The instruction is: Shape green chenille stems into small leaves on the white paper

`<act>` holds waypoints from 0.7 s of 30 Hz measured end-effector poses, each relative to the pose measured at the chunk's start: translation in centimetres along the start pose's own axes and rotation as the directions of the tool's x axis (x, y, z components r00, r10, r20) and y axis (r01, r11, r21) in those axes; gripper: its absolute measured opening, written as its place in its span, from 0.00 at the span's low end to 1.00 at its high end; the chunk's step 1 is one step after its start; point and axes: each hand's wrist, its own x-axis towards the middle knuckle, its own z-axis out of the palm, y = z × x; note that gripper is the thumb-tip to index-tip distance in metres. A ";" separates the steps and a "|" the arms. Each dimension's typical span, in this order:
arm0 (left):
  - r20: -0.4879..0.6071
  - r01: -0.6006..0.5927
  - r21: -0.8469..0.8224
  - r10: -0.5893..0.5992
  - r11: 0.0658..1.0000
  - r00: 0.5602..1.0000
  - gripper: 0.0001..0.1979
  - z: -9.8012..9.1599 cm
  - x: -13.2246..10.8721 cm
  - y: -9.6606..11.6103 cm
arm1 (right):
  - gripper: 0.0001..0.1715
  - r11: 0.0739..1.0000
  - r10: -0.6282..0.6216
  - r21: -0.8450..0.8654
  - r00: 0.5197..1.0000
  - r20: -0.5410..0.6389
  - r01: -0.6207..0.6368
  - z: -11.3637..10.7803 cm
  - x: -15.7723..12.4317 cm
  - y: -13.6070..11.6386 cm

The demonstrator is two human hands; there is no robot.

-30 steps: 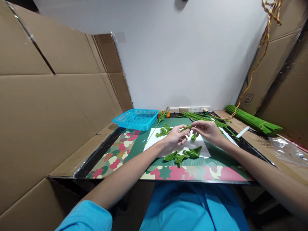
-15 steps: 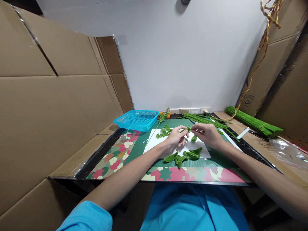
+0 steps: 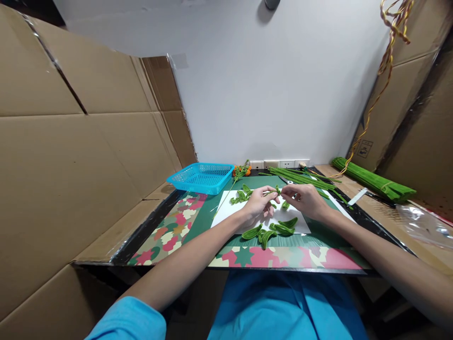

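Observation:
Above a white sheet [image 3: 226,217], my left hand [image 3: 260,203] pinches a small green fuzzy piece [image 3: 278,190]. The fingertips of my right hand [image 3: 300,197] are closed at the right end of the same piece; the exact contact is too small to make out. Several green fuzzy leaf shapes [image 3: 283,229] lie at the sheet's front edge, partly over the green mat. More small curled green pieces [image 3: 241,195] rest left of my left hand. Another green piece [image 3: 285,205] is on the sheet between my hands.
A blue basket [image 3: 201,179] stands at the back left, beside orange flowers [image 3: 247,170] on a green stem. Loose green stems [image 3: 300,177] and scissors [image 3: 287,181] lie behind my right hand. A green bundle [image 3: 375,179] is at the right. Cardboard walls [image 3: 116,156] flank the table.

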 end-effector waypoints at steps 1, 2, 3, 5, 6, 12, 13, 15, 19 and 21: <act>-0.001 -0.002 0.001 0.002 1.000 1.000 0.20 0.0 0.0 0.0 | 0.09 1.000 -0.001 -0.008 1.000 0.003 0.001 0.0 0.0 0.0; -0.002 -0.001 0.004 0.001 1.000 1.000 0.20 0.0 0.0 0.0 | 0.09 1.000 -0.003 -0.014 1.000 0.010 0.003 0.0 0.0 0.0; -0.003 0.002 0.007 -0.002 1.000 1.000 0.21 -0.1 0.1 0.0 | 0.09 1.000 -0.005 -0.019 1.000 0.019 0.005 0.0 0.0 0.0; -0.009 0.013 0.011 -0.013 1.000 1.000 0.21 -0.2 0.2 0.0 | 0.09 0.999 -0.012 -0.030 0.999 0.045 0.013 0.0 -0.1 0.0; -0.012 0.020 0.013 -0.019 1.000 1.000 0.21 -0.2 0.2 0.0 | 0.08 0.999 -0.018 -0.037 0.998 0.057 0.020 -0.1 -0.1 0.0; -0.018 -0.020 0.079 0.022 0.997 1.000 0.21 -0.1 0.1 -0.1 | 0.08 0.993 -0.056 -0.098 0.997 0.049 0.060 -0.1 -0.2 0.1; -0.020 -0.043 0.099 0.045 0.994 0.999 0.21 0.0 0.0 -0.2 | 0.08 0.992 -0.059 -0.105 0.997 0.050 0.064 -0.1 -0.3 0.1; -0.028 -0.083 0.124 0.087 0.989 0.996 0.22 0.2 0.0 -0.3 | 0.07 0.991 -0.068 -0.108 0.996 0.052 0.073 -0.1 -0.3 0.2; -0.032 -0.084 0.129 0.089 0.988 0.996 0.20 0.2 0.0 0.0 | 0.09 0.981 -0.129 -0.143 0.991 0.034 0.133 -0.4 -0.4 0.2; -0.020 -0.046 0.131 0.049 0.990 0.999 0.20 0.0 0.0 0.4 | 0.12 0.962 -0.182 -0.202 0.982 0.042 0.187 -0.7 -0.4 0.1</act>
